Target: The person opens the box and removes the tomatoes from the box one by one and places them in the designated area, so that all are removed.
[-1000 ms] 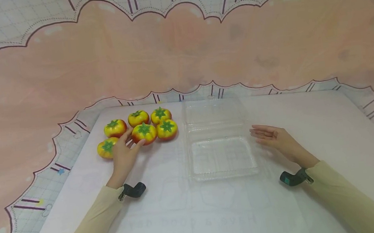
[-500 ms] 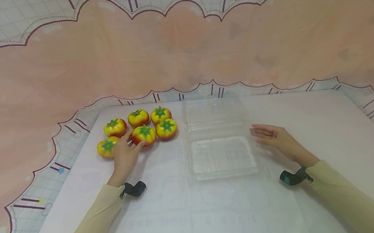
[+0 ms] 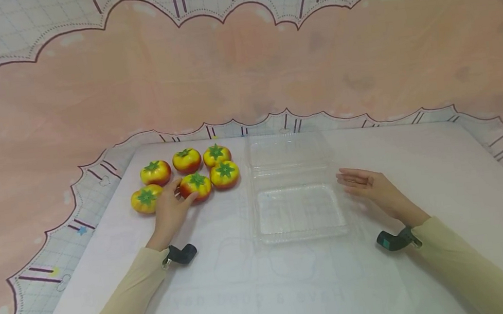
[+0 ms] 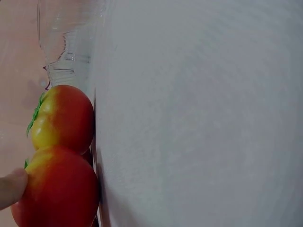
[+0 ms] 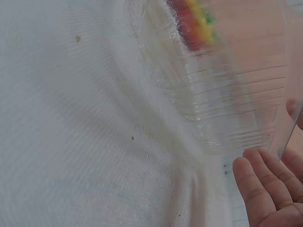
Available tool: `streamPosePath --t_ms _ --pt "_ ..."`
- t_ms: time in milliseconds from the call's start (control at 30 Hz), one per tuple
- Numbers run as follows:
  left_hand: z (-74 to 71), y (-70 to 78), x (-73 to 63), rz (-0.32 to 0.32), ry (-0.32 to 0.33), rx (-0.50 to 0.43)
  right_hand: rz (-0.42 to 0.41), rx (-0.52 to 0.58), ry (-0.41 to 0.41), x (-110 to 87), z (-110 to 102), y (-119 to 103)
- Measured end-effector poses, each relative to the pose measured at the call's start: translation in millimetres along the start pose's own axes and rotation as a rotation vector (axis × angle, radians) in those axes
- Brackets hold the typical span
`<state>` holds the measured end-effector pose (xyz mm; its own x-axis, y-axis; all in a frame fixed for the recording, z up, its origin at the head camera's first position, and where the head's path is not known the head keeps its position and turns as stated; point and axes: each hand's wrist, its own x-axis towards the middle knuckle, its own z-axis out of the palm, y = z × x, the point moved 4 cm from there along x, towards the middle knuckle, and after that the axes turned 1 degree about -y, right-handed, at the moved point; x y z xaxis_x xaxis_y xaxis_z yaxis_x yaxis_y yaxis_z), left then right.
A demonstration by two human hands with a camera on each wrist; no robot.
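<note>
My left hand (image 3: pixel 170 207) grips a red-and-yellow tomato (image 3: pixel 196 188) with a green star-shaped top, thumb on its near side and fingers at its left and far side. In the left wrist view a thumb tip presses on this tomato (image 4: pixel 59 189), and another tomato (image 4: pixel 66 118) sits right beyond it. To the right lies a clear plastic clamshell box (image 3: pixel 304 237), its lid opened away from me. My right hand (image 3: pixel 366 185) stays by the box's right side with relaxed, fairly straight fingers, holding nothing. In the right wrist view its fingers (image 5: pixel 258 189) overlap the clear wall's edge.
Around the left hand on the white tabletop (image 3: pixel 230 294) stand several more tomatoes: one at its left (image 3: pixel 145 199), others behind and to the right (image 3: pixel 224 175). A patterned peach backdrop (image 3: pixel 241 70) rises behind the table. Each wrist wears a black camera mount (image 3: pixel 182 254).
The left hand has drawn its tomato slightly toward me, away from the back row. The right hand and the clear box have not moved.
</note>
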<state>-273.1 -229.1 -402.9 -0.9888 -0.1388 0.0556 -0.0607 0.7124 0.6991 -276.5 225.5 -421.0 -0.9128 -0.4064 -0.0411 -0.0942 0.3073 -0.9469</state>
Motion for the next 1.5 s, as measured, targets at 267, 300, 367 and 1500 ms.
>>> streamPosePath --t_ms 267,300,367,1500 --pt "0.2 0.7 -0.1 -0.039 -0.059 0.034 -0.011 0.02 -0.003 -0.3 -0.1 -0.8" --pt "0.4 0.6 0.1 -0.05 -0.072 0.041 -0.011 0.022 -0.001 -0.3 -0.1 -0.9" --pt "0.7 1.4 0.5 -0.06 -0.095 0.057 -0.008 0.016 0.002 -0.5 -0.3 -1.2" --pt "3.2 -0.6 18.1 -0.033 -0.097 0.134 0.004 0.014 -0.002 -1.2 1.0 -2.7"
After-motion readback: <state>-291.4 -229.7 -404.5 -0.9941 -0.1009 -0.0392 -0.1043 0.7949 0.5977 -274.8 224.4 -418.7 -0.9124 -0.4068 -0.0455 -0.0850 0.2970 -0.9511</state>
